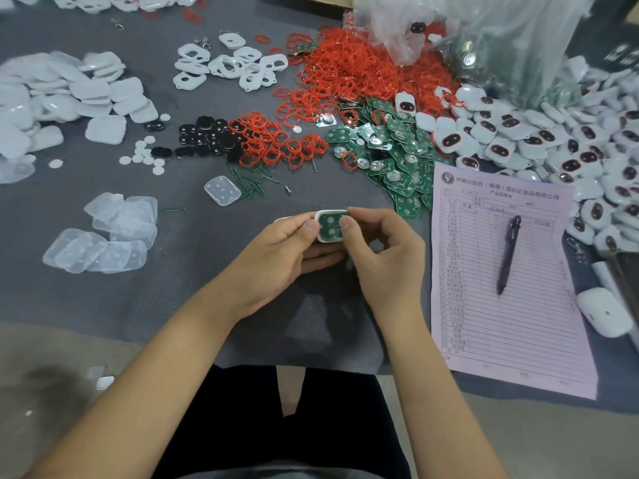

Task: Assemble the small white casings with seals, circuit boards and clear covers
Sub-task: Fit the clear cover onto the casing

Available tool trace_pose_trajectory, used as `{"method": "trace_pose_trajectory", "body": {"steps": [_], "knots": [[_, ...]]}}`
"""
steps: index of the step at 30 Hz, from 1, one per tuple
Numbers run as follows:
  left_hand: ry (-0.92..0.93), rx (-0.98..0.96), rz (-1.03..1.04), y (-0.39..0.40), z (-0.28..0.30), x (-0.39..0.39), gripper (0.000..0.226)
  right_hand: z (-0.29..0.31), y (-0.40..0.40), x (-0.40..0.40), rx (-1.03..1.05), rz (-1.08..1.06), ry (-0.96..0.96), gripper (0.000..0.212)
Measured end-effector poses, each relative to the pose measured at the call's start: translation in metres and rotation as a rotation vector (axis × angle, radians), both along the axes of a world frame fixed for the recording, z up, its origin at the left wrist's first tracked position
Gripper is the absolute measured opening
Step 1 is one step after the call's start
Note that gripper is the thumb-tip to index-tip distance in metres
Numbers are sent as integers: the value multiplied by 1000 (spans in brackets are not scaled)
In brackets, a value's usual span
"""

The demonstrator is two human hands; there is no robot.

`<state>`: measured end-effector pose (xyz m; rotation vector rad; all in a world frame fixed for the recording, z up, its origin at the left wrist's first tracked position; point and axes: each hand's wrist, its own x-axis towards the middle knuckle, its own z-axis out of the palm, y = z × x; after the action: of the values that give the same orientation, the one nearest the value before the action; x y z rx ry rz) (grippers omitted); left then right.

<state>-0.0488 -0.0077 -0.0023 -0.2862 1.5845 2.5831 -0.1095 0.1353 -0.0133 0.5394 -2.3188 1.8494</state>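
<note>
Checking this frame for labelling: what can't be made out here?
- Red seal under the circuit board: hidden by the board, head view.
- White casing underside: covered by left hand and right hand.
- Pink form rows: too small.
- Plastic bag: cut off by the top edge.

Plastic, rubber and paper on a matt grey tabletop (103, 299)

The casing (330, 225) in both hands is smooth, glossy white plastic; the board (328, 224) seated in it is matt green with dull silvery metal pads. Beyond the casing, the seals (345, 74) look like matt red rubber, and a crinkled, shiny clear plastic bag (484, 32) lies behind them. Left of the casing, the covers (114, 233) are frosted translucent plastic. Right of it lies a pale lilac paper form (484, 323) under a glossy dark plastic pen (507, 254).
</note>
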Motion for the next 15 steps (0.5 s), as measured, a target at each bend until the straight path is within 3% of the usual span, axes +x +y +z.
{"method": "trace_pose_trajectory", "body": {"steps": [5,15], "knots": [[0,21,-8,-1,-1,0,38,0,-1,-2,25,-32,-12,17],[20,56,5,-2,-4,0,38,3,4,-9,47,128,-138,10]]}}
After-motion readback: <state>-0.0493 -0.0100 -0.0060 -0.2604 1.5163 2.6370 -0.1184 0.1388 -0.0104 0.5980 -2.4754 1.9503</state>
